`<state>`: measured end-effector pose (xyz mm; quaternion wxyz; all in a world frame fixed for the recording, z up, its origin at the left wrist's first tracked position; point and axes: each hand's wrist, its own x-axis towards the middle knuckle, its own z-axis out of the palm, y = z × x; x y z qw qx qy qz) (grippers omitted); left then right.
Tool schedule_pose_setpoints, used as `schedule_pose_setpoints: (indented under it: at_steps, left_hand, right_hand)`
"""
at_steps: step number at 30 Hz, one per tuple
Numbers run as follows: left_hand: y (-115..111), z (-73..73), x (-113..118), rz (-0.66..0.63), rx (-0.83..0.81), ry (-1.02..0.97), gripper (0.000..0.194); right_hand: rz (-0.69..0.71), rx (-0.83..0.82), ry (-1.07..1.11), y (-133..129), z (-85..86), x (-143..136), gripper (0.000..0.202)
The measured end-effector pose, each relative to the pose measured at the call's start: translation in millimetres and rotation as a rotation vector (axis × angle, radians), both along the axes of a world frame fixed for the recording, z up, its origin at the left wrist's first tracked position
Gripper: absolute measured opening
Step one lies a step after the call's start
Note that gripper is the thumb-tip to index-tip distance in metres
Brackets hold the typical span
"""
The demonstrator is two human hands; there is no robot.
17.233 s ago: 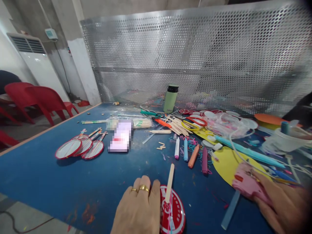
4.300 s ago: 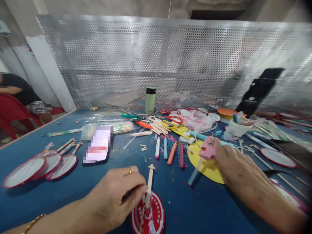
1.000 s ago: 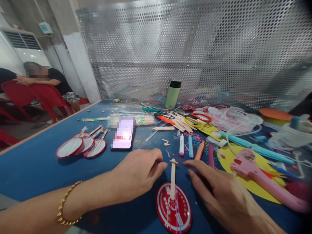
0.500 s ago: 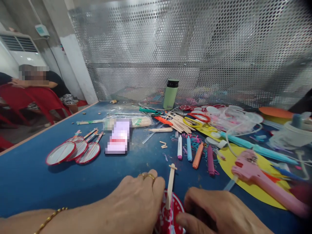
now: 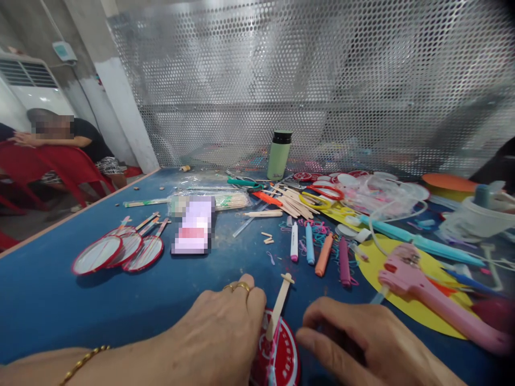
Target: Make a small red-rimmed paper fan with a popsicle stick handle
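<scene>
A round red disc (image 5: pixel 286 351) with white printing lies on the blue table at the bottom centre. A wooden craft stick (image 5: pixel 280 306) with a short crosspiece near its far end runs over the disc, and pinkish strands lie along it. My left hand (image 5: pixel 225 329), wearing gold rings, holds the disc's left side, with its fingertips hidden. To the right of the disc, my right hand (image 5: pixel 350 335) is bent with a gap between thumb and forefinger. No object shows in it, and its other fingers are mostly hidden.
Several red-rimmed discs with sticks (image 5: pixel 120 249) lie left of a phone (image 5: pixel 195 225). Markers (image 5: pixel 324 254), loose craft sticks (image 5: pixel 295 201) and scissors (image 5: pixel 319 198) lie ahead. A pink glue gun (image 5: pixel 418 284) rests on yellow card at right. A green bottle (image 5: pixel 279 155) stands by the perforated metal screen.
My right thumb has come off the disc, leaving a gap, and more of the disc shows. The stick leans slightly further right at its far end. My left hand stays at the disc.
</scene>
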<state>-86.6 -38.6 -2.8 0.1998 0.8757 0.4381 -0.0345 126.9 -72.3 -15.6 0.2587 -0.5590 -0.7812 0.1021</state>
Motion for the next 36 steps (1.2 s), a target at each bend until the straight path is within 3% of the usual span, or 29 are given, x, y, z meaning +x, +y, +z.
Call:
schedule_pose_setpoints:
  at_steps: [3,9,13,17,21,26,31,34,36]
  left_hand:
    - [-1.9,2.0,-4.6,-0.012,0.034,-0.038,0.063]
    - [-3.6,2.1,-5.0,0.031,0.025,-0.072,0.064]
    - [-4.3,9.6,0.9,0.075,0.007,-0.031,0.067]
    - [-2.6,20.6,4.5,0.135,0.007,-0.070,0.054]
    - [2.5,21.3,3.8,0.181,0.014,-0.216,0.049]
    - [3.0,19.6,-0.9,0.181,-0.070,-0.553,0.054]
    - [1.8,18.0,-2.5,0.061,-0.321,-0.814,0.051]
    - [2.9,16.2,-0.9,-0.007,-0.388,-0.918,0.053]
    - [3.4,15.2,0.5,-0.029,-0.395,-0.934,0.055]
  right_hand:
    - [0.023,-0.045,0.048,4.4,4.1,7.9,0.038]
    - [-0.068,0.157,0.075,5.1,8.9,18.8,0.024]
    - [-0.144,0.254,0.056,1.5,11.8,18.4,0.023]
    - [-0.191,0.317,0.050,0.3,13.2,18.3,0.020]
    - [-0.219,0.326,0.076,0.7,12.8,18.2,0.020]
    - [-0.202,0.129,0.215,2.1,12.1,17.8,0.028]
    - [0.036,-0.192,0.428,-0.1,12.7,7.8,0.053]
    - [0.164,-0.309,0.574,-3.5,16.9,-4.1,0.077]
    - [0.245,-0.406,0.640,-4.6,22.3,-10.9,0.082]
